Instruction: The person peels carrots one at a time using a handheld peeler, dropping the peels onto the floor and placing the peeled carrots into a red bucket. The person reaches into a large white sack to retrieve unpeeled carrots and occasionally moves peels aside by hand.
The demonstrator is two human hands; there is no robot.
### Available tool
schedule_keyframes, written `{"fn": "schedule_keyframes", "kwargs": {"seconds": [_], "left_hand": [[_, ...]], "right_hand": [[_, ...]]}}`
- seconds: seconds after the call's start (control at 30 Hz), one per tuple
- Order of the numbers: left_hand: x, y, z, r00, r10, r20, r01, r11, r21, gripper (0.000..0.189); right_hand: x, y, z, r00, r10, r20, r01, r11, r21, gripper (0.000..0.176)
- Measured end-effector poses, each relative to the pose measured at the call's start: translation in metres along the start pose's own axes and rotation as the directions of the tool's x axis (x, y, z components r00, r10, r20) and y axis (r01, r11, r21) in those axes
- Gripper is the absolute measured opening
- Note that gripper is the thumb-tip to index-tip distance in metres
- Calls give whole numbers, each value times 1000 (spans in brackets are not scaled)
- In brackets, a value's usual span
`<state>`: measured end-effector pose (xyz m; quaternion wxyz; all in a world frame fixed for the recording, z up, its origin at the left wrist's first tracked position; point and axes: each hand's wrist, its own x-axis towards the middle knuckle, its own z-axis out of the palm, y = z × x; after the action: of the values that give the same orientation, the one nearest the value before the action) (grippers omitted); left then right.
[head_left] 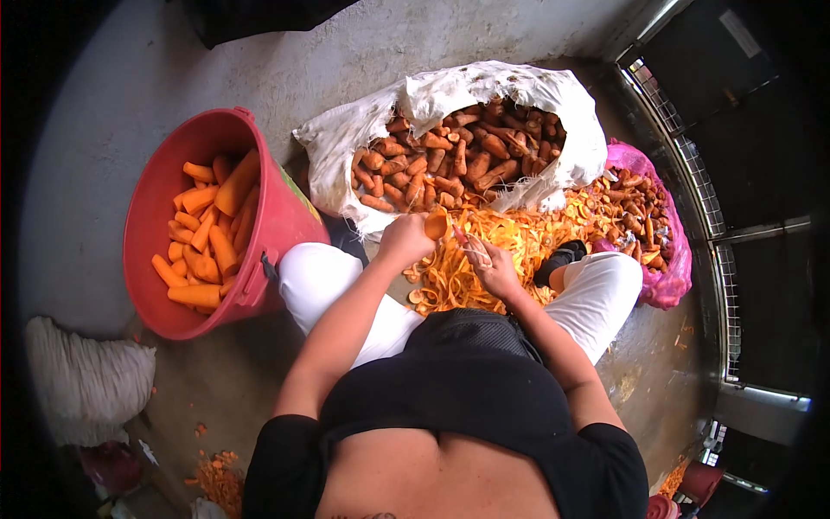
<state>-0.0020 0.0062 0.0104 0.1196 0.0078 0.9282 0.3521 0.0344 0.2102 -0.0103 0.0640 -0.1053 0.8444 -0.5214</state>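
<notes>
The left forearm [333, 333] and right forearm [558, 342] are bare, reaching forward from the elbows and converging in front of the torso; the left hand [405, 242] is curled in a grip, its back upward; the right hand [495, 270] is near it, slightly closer to the body, fingers bent and angled leftward.

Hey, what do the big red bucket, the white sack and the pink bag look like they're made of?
Red bucket: probably plastic, smooth with a slight sheen and a rounded rim. White sack: likely woven plastic, given loose threads fraying at its torn opening. Pink bag: plastic, perhaps, thin and crumpled; whether film or weave, I can't tell.
</notes>
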Motion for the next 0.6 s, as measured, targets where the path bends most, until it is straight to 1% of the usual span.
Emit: {"fn": "schedule_keyframes", "kwargs": {"seconds": [0.17,0.23,0.33,0.43,0.5,0.53,0.6], "left_hand": [[-4,7,-6,999,14,-46,-12,999,33,24],[-2,1,0,993,70,-98,-67,997,32,24],[0,-6,6,979,119,-164,-111,992,57,24],[-3,-6,6,971,134,-197,-123,990,64,24],[-5,-6,6,970,134,-203,-124,990,61,25],[-5,-5,6,964,151,-220,-148,989,27,25],[-9,-2,6,950,186,-250,-202,979,-38,25]], "right_hand": [[1,-2,-1,1000,14,24,-14,999,-30,27],[1,-13,-4,999,31,38,-28,998,-63,27],[2,-27,-9,989,120,86,-113,990,-85,28],[3,-19,-3,994,94,49,-93,996,-16,28],[3,-11,0,999,38,20,-37,998,-44,33],[4,-5,1,1000,10,3,-10,998,-58,36],[8,18,1,977,174,123,-123,932,-342,40]]}}
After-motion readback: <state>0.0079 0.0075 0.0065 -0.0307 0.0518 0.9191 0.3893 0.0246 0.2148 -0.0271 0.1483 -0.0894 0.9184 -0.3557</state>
